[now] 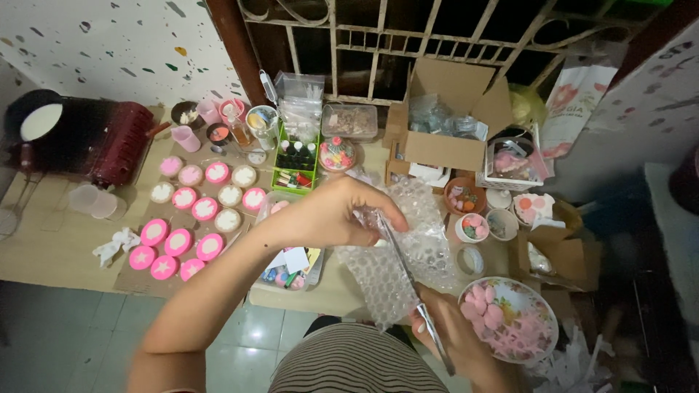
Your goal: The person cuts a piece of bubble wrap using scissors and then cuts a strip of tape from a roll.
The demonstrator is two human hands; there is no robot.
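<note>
Over the low surface (65, 255), the left hand (331, 215) pinches the bubble wrap (397, 255) taut with its fingers, while the right hand (455, 335), fingers closed around scissors (408, 280), cuts; steady tension should keep the line straight.

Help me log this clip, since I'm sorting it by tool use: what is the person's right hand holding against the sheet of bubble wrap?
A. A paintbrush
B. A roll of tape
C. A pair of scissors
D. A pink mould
C. The right hand grips a pair of scissors, whose long metal blades lie along the bubble wrap that the left hand pinches at its upper edge.
</note>
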